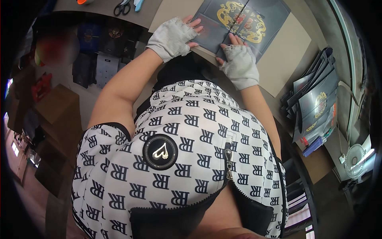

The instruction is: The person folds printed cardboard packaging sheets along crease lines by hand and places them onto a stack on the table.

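A flat dark grey printed paper piece [274, 16], which looks like a folded gift bag, lies on the work surface. It bears a gold and red emblem, and a dark line runs through its middle. My left hand [173, 38], in a white fingerless glove, rests at its left near edge with the fingers stretched out on it. On its near edge lies my right hand [240, 65], gloved alike, fingers extended toward the emblem. Both palms face down, and neither hand grips anything.
Tan cardboard [290, 51] lies beneath the printed piece. At the right is a stack of similar dark pieces [314, 103], near a small white fan [355, 161]. Scissors [122, 8] lie at the far left. Brown cartons [59, 103] and dark bags or boxes [85, 71] stand lower left.
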